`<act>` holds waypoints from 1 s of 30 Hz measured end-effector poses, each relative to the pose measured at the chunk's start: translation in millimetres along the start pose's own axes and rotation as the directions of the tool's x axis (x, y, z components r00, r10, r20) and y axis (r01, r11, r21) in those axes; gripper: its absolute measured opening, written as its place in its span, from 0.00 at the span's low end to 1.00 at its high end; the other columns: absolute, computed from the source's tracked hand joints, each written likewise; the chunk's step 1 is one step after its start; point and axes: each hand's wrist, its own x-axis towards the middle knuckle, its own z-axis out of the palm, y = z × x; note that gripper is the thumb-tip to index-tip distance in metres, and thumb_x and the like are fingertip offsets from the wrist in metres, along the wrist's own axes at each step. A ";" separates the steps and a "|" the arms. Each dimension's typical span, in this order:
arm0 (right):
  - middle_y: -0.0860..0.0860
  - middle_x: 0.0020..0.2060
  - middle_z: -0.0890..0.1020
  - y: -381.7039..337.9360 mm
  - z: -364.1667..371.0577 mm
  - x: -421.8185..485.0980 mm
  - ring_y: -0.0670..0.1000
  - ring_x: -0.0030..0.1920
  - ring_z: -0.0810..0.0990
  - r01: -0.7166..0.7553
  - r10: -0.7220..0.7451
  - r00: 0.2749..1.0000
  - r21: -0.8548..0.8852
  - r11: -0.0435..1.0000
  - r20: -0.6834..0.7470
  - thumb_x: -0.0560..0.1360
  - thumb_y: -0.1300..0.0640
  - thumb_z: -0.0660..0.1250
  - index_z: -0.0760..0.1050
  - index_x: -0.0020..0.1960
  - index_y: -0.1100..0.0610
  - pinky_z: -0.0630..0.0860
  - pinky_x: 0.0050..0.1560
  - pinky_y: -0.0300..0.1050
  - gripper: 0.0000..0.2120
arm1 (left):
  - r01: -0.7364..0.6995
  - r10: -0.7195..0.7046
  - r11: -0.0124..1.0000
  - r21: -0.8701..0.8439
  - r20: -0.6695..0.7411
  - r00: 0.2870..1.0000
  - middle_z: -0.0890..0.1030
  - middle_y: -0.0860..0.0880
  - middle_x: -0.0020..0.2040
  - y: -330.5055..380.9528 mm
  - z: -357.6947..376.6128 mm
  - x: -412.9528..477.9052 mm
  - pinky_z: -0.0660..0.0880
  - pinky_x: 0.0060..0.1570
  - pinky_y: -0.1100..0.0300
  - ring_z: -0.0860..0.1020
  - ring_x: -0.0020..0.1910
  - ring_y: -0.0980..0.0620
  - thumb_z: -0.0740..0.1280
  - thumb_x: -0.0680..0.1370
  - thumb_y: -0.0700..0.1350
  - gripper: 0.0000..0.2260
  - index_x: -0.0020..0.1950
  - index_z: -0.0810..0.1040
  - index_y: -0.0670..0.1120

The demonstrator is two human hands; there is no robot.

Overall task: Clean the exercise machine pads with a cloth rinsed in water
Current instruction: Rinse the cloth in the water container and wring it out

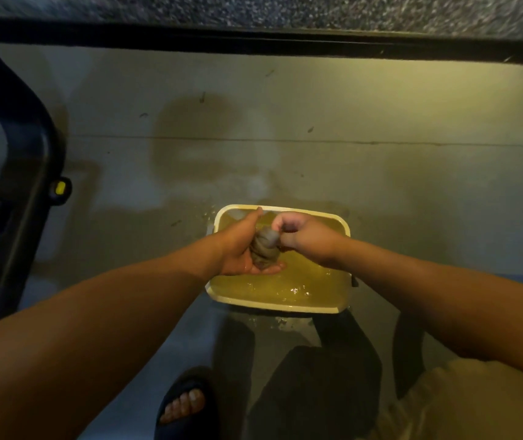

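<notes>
A black frame (22, 173) is cut off at the left edge. Over the tub (279, 308) of yellowish water, our left hand (241, 249) and right hand (306, 238) sit close together, both curled tight round the twisted cloth (264, 254). Our fists hide its ends.

Dim, warm yellowish light is washing over the floor (412, 122), and its source is not showing. Dark, fairly sharp shadows (317, 392) are falling on the near side of the basin (279, 308), while a broad, fainter dark patch (203, 138) is lying beyond it. Small glints are sparkling on the water (295, 290). The speckled strip (285, 7) along the top is smearing with motion blur. The black bar (253, 38) is bowing from wide-angle distortion. The left hand (241, 249), right hand (304, 236) and cloth (263, 249) are looking slightly soft.
</notes>
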 end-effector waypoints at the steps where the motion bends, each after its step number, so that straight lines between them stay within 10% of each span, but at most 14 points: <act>1: 0.56 0.43 0.80 -0.3 0.9 0.0 0.50 0.43 0.79 0.028 -0.027 1.000 -0.054 0.998 0.013 0.77 0.73 0.64 0.78 0.51 0.65 0.79 0.44 0.39 0.07 | 0.011 -0.011 1.000 0.025 0.012 1.000 0.81 0.38 0.59 0.4 0.5 -1.2 0.83 0.45 0.48 0.82 0.55 0.38 0.54 0.80 0.70 0.33 0.65 0.80 0.44; 6: 0.54 0.46 0.81 4.8 -1.4 0.1 0.48 0.44 0.78 -0.011 0.006 1.000 -0.212 0.977 -0.024 0.79 0.61 0.68 0.78 0.53 0.59 0.75 0.44 0.42 0.04 | 0.018 -0.016 0.991 0.133 -0.015 1.000 0.80 0.43 0.42 1.1 2.1 1.6 0.77 0.45 0.53 0.77 0.41 0.48 0.51 0.80 0.70 0.32 0.53 0.81 0.45; 9: 0.56 0.46 0.83 5.1 0.1 -0.3 0.49 0.41 0.80 -0.125 0.117 0.992 -0.194 0.973 -0.054 0.78 0.46 0.71 0.75 0.57 0.56 0.79 0.41 0.46 0.16 | -0.003 0.002 0.993 0.118 0.010 1.000 0.81 0.39 0.60 3.6 -0.6 8.5 0.77 0.54 0.50 0.77 0.56 0.44 0.48 0.81 0.70 0.35 0.67 0.79 0.45; 14: 0.55 0.42 0.83 3.2 8.8 -1.2 0.50 0.38 0.80 -0.327 0.331 0.942 0.079 0.942 -0.056 0.76 0.48 0.74 0.78 0.57 0.61 0.80 0.39 0.43 0.19 | 0.032 -0.052 0.987 0.158 0.126 0.991 0.76 0.35 0.69 4.7 -2.1 11.2 0.67 0.71 0.50 0.73 0.65 0.40 0.48 0.79 0.72 0.39 0.70 0.76 0.42; 20: 0.57 0.44 0.80 8.2 -1.6 -5.4 0.49 0.38 0.79 -0.373 0.369 0.927 0.239 0.897 0.061 0.79 0.64 0.68 0.77 0.55 0.62 0.78 0.38 0.39 0.06 | 0.069 -0.154 0.933 0.352 0.220 0.963 0.80 0.40 0.52 3.1 3.4 5.1 0.80 0.48 0.52 0.79 0.47 0.45 0.51 0.80 0.70 0.35 0.66 0.76 0.42; 26: 0.55 0.46 0.83 13.3 -18.8 -13.1 0.52 0.49 0.84 -0.223 0.191 0.972 0.272 0.936 0.140 0.76 0.72 0.68 0.81 0.50 0.61 0.82 0.53 0.44 0.09 | -0.001 -0.169 0.817 0.576 0.240 0.956 0.77 0.45 0.41 11.6 5.7 -5.2 0.76 0.40 0.62 0.76 0.38 0.54 0.64 0.80 0.36 0.10 0.62 0.73 0.39; 30: 0.57 0.45 0.82 15.5 -20.0 -11.0 0.55 0.50 0.82 -0.153 0.145 0.988 0.167 0.974 0.058 0.76 0.72 0.68 0.80 0.44 0.59 0.82 0.59 0.50 0.09 | -0.044 -0.118 0.644 0.764 0.155 0.981 0.82 0.44 0.45 14.3 8.9 -10.1 0.80 0.35 0.61 0.80 0.35 0.53 0.65 0.83 0.42 0.07 0.58 0.76 0.40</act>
